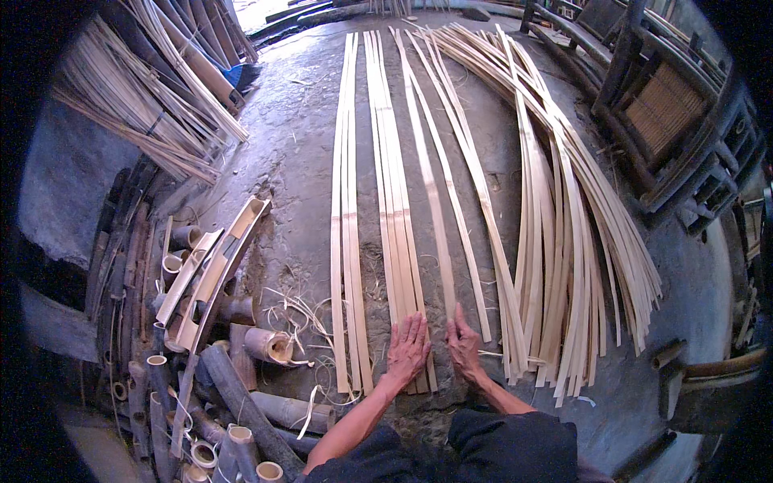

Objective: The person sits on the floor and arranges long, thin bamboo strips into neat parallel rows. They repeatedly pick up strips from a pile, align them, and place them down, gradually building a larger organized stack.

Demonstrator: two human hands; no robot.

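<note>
My left hand (408,351) lies flat with its fingers stretched out over the near ends of a close row of pale bamboo strips (394,241). Just to its right, my right hand (464,346) is closed around the near end of a single bamboo strip (439,233). Part of that end is hidden under the fingers. Another narrow row of strips (348,209) lies left of my left hand, apart from the first. Right of my right hand, a few looser strips (463,145) slant away across the floor.
A large fanned heap of strips (564,209) spreads on the right. Cut bamboo tubes (270,346) and split pieces (217,282) pile up at the left, beside curled shavings (302,314). More strips (137,97) lean at the far left. A bamboo bench (668,105) stands far right.
</note>
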